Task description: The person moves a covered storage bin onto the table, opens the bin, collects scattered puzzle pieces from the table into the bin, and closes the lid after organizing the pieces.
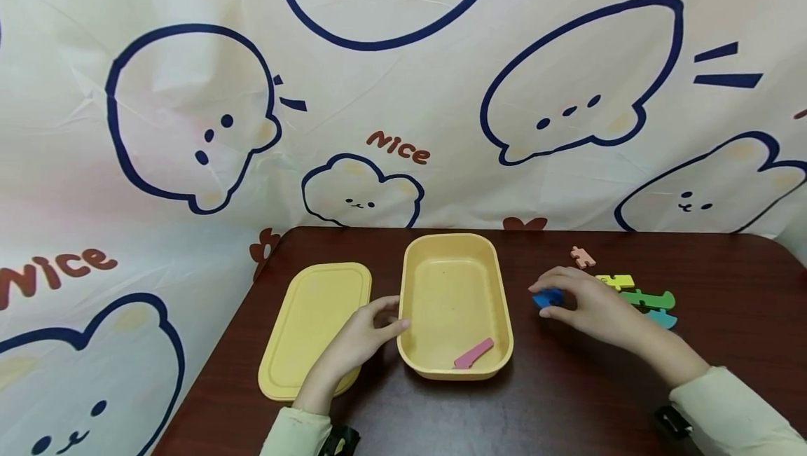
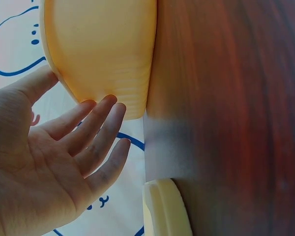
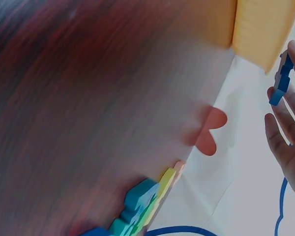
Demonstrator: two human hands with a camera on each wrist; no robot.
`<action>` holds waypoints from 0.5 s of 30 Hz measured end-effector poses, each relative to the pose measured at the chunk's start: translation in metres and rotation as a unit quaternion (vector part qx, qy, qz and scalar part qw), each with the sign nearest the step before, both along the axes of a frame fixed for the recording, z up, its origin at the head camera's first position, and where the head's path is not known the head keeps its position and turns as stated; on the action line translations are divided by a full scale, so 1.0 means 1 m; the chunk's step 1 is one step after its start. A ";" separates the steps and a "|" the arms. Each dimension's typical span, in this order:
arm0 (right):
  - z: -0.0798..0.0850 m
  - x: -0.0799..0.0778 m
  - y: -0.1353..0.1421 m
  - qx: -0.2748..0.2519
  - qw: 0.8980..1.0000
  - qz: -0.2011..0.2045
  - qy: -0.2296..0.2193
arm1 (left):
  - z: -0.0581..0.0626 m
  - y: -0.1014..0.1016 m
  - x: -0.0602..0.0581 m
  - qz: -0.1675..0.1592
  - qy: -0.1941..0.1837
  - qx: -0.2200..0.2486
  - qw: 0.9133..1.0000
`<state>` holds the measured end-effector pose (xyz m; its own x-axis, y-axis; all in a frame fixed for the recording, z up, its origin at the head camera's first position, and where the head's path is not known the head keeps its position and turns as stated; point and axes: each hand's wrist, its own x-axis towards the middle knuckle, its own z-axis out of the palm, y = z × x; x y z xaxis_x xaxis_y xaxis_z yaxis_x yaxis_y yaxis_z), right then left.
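In the head view a yellow plastic box (image 1: 454, 281) stands open-topped, with a pink puzzle piece (image 1: 474, 353) lying at its near end. My left hand (image 1: 363, 335) rests against its left side, thumb at the rim. The left wrist view has these fingers loosely extended, their tips at the outer wall of the box (image 2: 101, 49). To the right of the box, my right hand (image 1: 592, 302) pinches a blue puzzle piece (image 1: 547, 298) between thumb and fingers. The right wrist view shows this blue piece (image 3: 281, 81) held off the table.
A yellow lid (image 1: 315, 330) lies left of the box on the dark brown table (image 1: 567, 393). Behind my right hand are a salmon piece (image 1: 583, 258), a yellow piece (image 1: 616, 281), a green piece (image 1: 649, 300) and a light blue piece (image 1: 662, 318). A patterned cloth hangs behind.
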<state>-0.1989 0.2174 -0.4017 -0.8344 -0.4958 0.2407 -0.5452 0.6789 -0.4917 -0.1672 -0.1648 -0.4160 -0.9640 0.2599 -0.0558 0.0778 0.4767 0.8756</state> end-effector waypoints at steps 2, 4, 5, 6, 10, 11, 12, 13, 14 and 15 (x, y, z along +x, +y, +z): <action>0.001 0.001 -0.003 -0.002 1.000 -0.001 -0.002 | 0.000 0.000 0.000 0.001 -0.001 0.000 1.000; 0.002 0.001 -0.006 -0.005 1.000 0.001 -0.001 | 0.001 0.000 0.001 0.000 -0.001 0.001 1.000; 0.003 0.001 -0.008 -0.006 1.000 0.002 0.001 | 0.001 0.000 0.001 0.000 -0.001 0.002 1.000; 0.004 0.001 -0.009 -0.005 1.000 0.003 0.004 | 0.001 0.000 0.001 0.000 -0.001 0.002 1.000; 0.005 0.000 -0.013 -0.005 1.000 0.007 0.013 | 0.001 0.000 0.001 0.000 -0.002 0.006 1.000; 0.006 0.001 -0.014 -0.006 1.000 0.009 0.014 | 0.001 0.000 0.001 0.000 -0.002 0.007 1.000; 0.007 0.001 -0.015 -0.006 1.000 0.010 0.016 | 0.001 0.000 0.001 0.000 -0.002 0.007 1.000; 0.007 0.001 -0.016 -0.008 1.000 0.012 0.017 | 0.001 0.000 0.001 0.000 -0.002 0.007 1.000; 0.008 0.001 -0.018 -0.008 1.000 0.012 0.019 | 0.001 0.000 0.000 0.001 -0.003 0.007 1.000; 0.009 0.001 -0.019 -0.009 1.000 0.013 0.019 | 0.001 0.000 0.000 0.001 -0.004 0.007 1.000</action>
